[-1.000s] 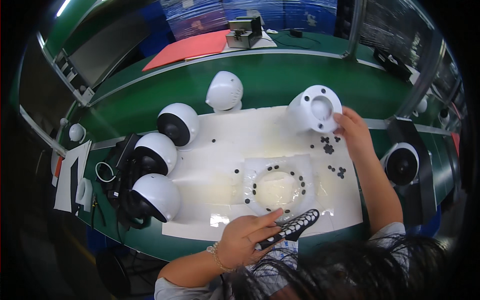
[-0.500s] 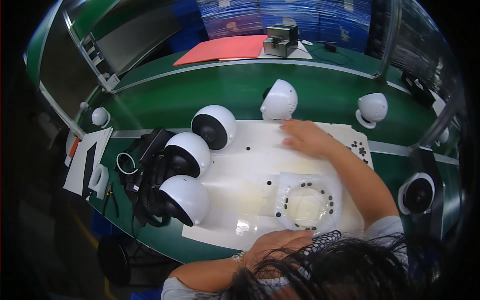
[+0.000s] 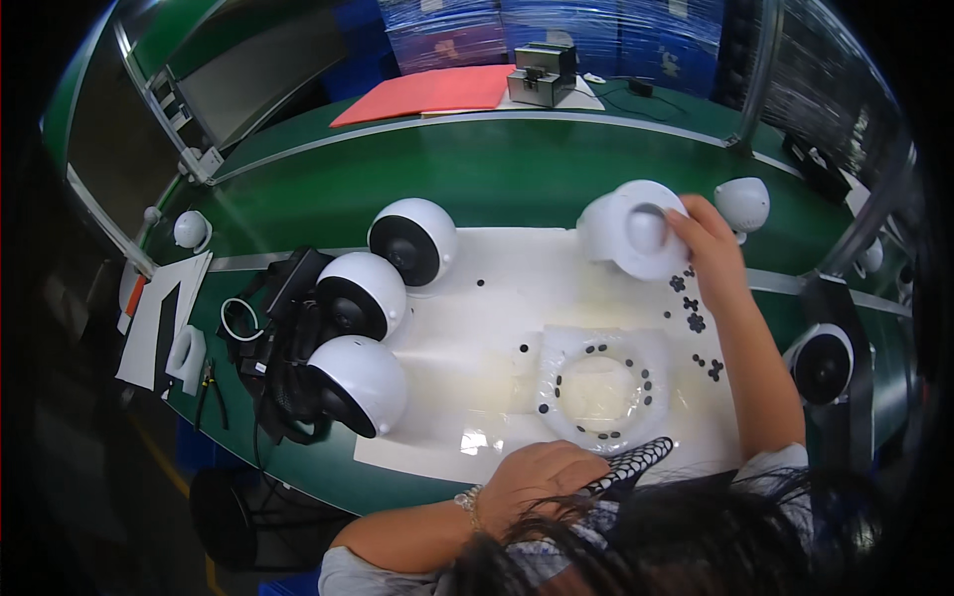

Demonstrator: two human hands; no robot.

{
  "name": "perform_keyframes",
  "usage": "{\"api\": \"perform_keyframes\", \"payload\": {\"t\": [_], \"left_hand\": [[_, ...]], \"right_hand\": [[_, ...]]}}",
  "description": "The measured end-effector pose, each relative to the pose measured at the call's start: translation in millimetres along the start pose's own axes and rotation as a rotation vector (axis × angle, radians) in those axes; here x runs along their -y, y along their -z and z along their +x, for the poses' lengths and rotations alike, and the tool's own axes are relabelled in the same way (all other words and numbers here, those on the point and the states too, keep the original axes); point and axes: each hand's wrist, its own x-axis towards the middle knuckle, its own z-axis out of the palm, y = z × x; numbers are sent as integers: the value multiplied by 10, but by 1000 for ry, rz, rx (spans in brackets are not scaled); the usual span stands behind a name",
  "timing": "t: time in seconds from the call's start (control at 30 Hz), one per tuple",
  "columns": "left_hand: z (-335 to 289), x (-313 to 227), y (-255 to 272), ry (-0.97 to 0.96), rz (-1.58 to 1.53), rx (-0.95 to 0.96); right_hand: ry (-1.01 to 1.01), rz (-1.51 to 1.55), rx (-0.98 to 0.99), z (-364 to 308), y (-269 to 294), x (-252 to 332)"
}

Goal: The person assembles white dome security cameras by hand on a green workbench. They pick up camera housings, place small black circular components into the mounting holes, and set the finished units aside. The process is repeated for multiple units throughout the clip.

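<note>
A white dome housing (image 3: 633, 228) is gripped at its rim by the right hand (image 3: 708, 248) at the white mat's (image 3: 517, 298) far right edge, well apart from the left hand (image 3: 542, 479), which is closed on a black-and-white patterned tool (image 3: 636, 461) at the near edge.

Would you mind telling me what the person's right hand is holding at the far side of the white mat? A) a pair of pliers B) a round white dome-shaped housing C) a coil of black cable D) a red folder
B: the right hand grips the rim of a round white dome housing at the far edge of the white mat, while the left hand rests at the near edge.
</note>
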Motion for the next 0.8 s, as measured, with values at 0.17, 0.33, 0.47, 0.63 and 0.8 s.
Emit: {"api": "perform_keyframes", "payload": {"t": [0.17,0.33,0.47,0.63,0.8], "left_hand": [[13,-40,8,-13,16,-15],[45,-44,-33,9,20,-47],[36,-59,-16,19,25,-72],[70,-75,-39,-20,45,-110],[38,-24,-55,-20,58,-83]], "right_hand": [[-312,367,153,-1005,64,175],[-234,69,189,-1321,24,174],[438,-468,245,-1419,92,261],[716,-468,445,-1555,-150,388],[808,-442,508,-1666,-101,356]]}}
